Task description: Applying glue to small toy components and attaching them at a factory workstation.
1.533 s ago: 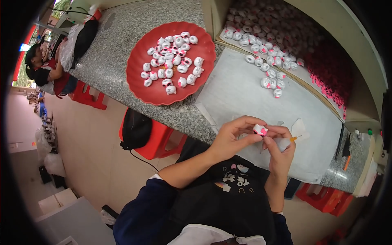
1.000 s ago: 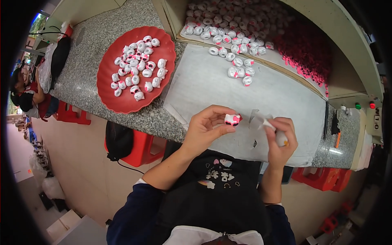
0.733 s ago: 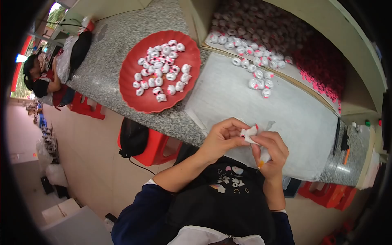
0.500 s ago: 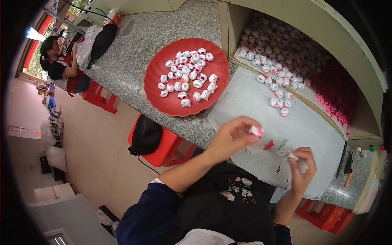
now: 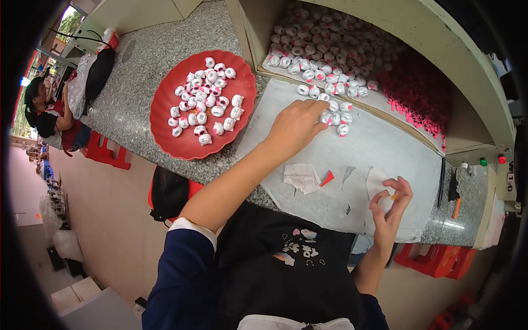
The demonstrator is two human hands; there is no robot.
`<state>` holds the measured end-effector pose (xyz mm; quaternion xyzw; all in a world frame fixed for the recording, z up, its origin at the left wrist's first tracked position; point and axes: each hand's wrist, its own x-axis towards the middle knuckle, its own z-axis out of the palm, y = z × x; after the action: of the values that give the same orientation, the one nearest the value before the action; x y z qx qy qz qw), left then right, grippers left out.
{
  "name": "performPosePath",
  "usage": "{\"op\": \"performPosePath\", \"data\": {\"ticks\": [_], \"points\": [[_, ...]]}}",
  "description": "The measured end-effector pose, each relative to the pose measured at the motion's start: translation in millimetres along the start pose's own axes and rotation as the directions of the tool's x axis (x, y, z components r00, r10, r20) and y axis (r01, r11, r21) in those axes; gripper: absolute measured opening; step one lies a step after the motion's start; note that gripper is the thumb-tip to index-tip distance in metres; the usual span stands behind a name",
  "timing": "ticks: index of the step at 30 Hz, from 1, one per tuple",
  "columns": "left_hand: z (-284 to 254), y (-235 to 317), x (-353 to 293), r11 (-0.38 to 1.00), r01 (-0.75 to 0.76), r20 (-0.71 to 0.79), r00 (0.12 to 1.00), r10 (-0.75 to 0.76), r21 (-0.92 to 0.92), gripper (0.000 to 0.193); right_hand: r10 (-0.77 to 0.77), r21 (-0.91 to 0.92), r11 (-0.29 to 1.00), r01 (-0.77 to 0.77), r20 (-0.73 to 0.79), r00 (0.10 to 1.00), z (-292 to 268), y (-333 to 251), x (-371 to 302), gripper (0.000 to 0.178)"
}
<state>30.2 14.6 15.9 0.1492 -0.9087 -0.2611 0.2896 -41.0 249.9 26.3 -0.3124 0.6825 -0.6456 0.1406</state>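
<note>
My left hand (image 5: 296, 127) reaches forward over the white sheet (image 5: 385, 148). Its fingertips rest at a small heap of white ring-shaped pieces with pink marks (image 5: 335, 113); whether they grip one is hidden. My right hand (image 5: 388, 204) hovers near the counter's front edge, fingers closed around a small white object with an orange tip (image 5: 387, 201). Between the hands lie a crumpled paper scrap (image 5: 301, 177) and a small red scrap (image 5: 327, 178).
A red plate (image 5: 165, 104) with several white pieces sits left on the granite counter (image 5: 137, 66). The open shelf (image 5: 352, 49) behind holds many more pieces and a pink pile (image 5: 418, 93). A black tool (image 5: 441, 176) lies at right. A seated person (image 5: 47, 118) is far left.
My left hand has left the right hand and stretched forward to the heap of pieces. My right hand has dropped back toward the counter's front edge. The view has shifted.
</note>
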Motion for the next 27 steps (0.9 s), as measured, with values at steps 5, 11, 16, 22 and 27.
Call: {"op": "performPosePath", "data": {"ticks": [5, 11, 16, 22, 27], "points": [[8.4, -0.7, -1.3, 0.992, 0.046, 0.037, 0.998, -0.042, -0.114, 0.027, -0.007, 0.067, 0.998, -0.006, 0.184, 0.983, -0.1, 6.2, -4.2, 0.045], [-11.3, 32.1, -47.6, 0.57, 0.335, 0.18, 0.933, -0.311, -0.751, 0.027, 0.102, 0.151, 0.978, -0.146, 0.267, 0.958, 14.2, -12.4, 0.6, 0.035], [-7.4, 53.8, -77.1, 0.072, 0.386, 0.328, 0.856, -0.4, -0.92, 0.027, 0.083, 0.248, 0.959, -0.135, 0.208, 0.975, 24.2, -29.3, 8.6, 0.036], [-9.0, 60.1, -87.7, -0.137, 0.282, 0.314, 0.855, -0.413, -0.95, 0.026, 0.076, 0.35, 0.933, -0.087, 0.045, 0.996, 33.2, -31.1, 2.1, 0.031], [-8.4, 59.7, -94.9, -0.029, 0.286, 0.273, 0.871, -0.409, -0.958, 0.034, 0.202, 0.627, 0.779, 0.012, -0.268, 0.942, 49.2, -37.6, 1.4, 0.03]]}}
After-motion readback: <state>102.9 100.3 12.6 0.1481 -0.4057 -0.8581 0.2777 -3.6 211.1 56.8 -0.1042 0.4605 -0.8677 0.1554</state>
